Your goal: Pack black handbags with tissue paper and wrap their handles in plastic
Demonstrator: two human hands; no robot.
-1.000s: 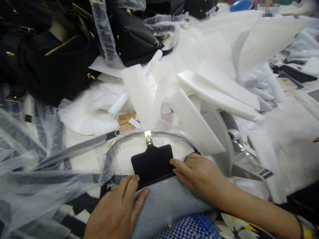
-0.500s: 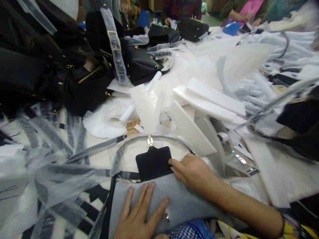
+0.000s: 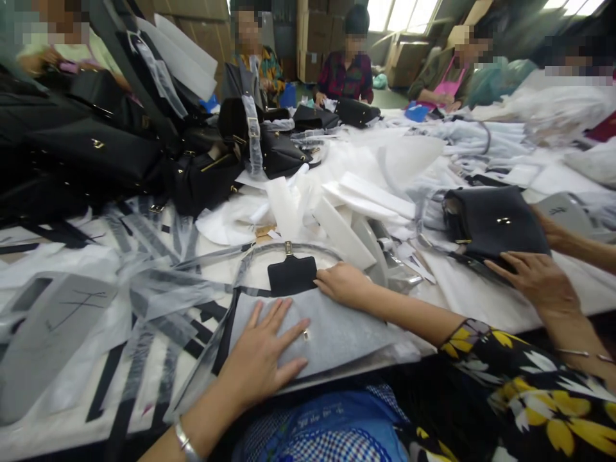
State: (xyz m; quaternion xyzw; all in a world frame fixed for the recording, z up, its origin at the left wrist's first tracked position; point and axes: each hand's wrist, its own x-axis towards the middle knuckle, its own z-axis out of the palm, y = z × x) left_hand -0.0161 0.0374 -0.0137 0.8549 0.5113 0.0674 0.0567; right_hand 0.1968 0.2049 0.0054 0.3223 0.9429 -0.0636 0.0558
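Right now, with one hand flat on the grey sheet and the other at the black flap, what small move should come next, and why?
Probably the right hand should draw the grey sheet up over the black flap: the flap lies bare beyond the sheet's edge, and the left hand pins the sheet flat.

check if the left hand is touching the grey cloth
Touching. The head view shows the left hand spread flat on the grey cloth, with no gap under the palm or fingers.

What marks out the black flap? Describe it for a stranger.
Find the big grey cloth under the left hand. At its far edge, touching the right hand, lies the black flap: small, flat, gold-clasped, unlike the bulky black bags.
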